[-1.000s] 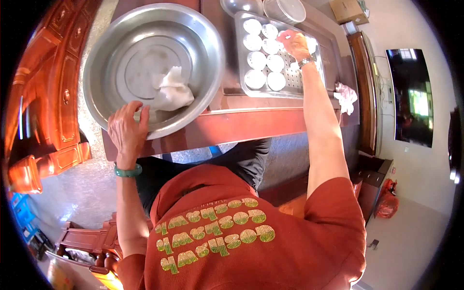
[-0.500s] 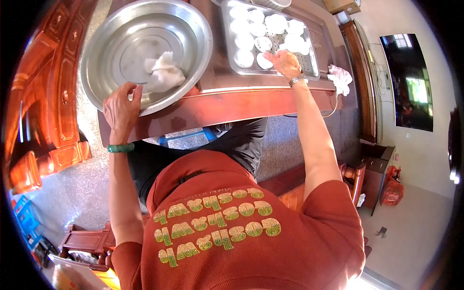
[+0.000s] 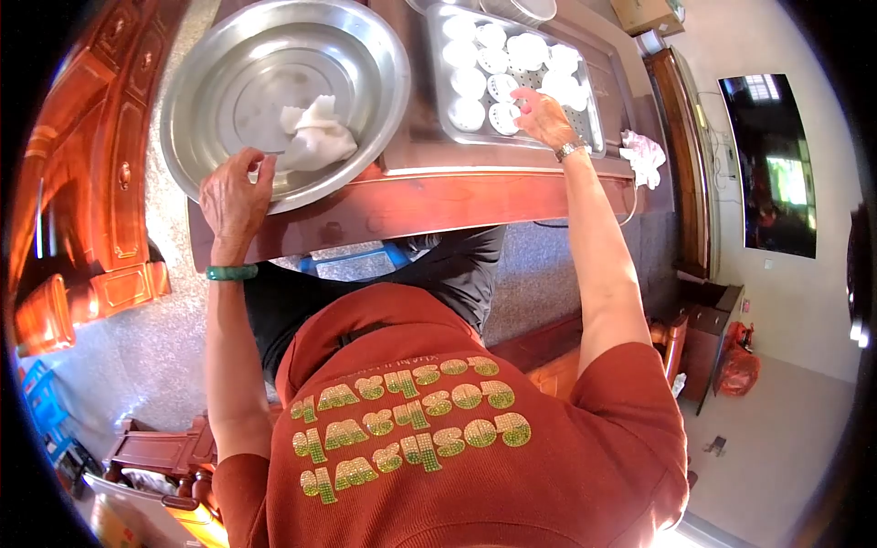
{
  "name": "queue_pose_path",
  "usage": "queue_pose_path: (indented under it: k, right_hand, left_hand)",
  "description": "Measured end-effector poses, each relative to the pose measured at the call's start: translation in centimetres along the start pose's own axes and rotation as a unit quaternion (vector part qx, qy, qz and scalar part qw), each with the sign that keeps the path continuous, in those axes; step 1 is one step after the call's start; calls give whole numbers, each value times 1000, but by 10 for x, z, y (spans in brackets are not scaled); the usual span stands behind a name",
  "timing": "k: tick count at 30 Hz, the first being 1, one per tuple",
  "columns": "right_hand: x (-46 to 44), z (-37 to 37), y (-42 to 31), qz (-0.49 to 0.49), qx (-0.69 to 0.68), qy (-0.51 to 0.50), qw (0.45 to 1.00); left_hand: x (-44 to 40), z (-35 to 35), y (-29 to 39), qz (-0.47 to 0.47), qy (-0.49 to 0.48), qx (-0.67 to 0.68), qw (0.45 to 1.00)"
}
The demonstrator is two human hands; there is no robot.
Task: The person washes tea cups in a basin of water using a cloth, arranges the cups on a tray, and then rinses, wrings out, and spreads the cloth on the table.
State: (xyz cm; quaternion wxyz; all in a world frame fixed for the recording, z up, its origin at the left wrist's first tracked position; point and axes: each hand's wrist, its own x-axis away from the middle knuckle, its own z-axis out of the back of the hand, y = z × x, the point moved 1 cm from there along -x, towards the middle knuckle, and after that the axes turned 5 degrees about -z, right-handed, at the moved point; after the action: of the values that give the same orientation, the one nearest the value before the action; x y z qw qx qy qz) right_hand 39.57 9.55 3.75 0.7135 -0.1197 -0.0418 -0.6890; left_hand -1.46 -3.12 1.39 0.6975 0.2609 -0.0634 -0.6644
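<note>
A reddish-brown bench (image 3: 425, 196) is spanning the upper frame, carrying a metal basin (image 3: 206, 100) at upper left and a metal tray (image 3: 484, 140) right of top centre. The left hand (image 3: 235, 196) is curling at the basin's lower rim, the right hand (image 3: 545, 121) bending over the tray's lower part; I cannot tell whether either is gripping. A crumpled white cloth (image 3: 320, 143) is lying inside the basin. White discs (image 3: 467, 115) are filling much of the tray.

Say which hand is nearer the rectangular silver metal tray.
Right. The right hand is over the tray; the left hand, farther off, is at the rim of the round silver metal basin.
</note>
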Motion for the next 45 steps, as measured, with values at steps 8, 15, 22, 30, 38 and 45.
queue_pose_path:
  k: [8, 15, 22, 30, 38, 45]
  right_hand:
    - [2, -20, 16, 9, -27, 63, 998]
    - [15, -13, -7, 1, -61, 153, 986]
    - [36, -37, -150, 235, -253, 300, 889]
    - [31, -73, -244, 226, -164, 6, 960]
    - [15, -85, -247, 133, -290, 72, 945]
    - [30, -60, -292, 142, -419, 236, 865]
  left_hand:
    - [0, 1, 2, 2, -2, 1, 1000]
    - [0, 2, 2, -5, -17, -7, 1000]
    - [-7, 1, 6, 3, -165, -79, 983]
    - [-29, -44, -5, -139, -287, 92, 943]
    - [-48, -46, 12, 336, -269, 539, 724]
    - [-76, -67, -6, 67, -185, 647, 736]
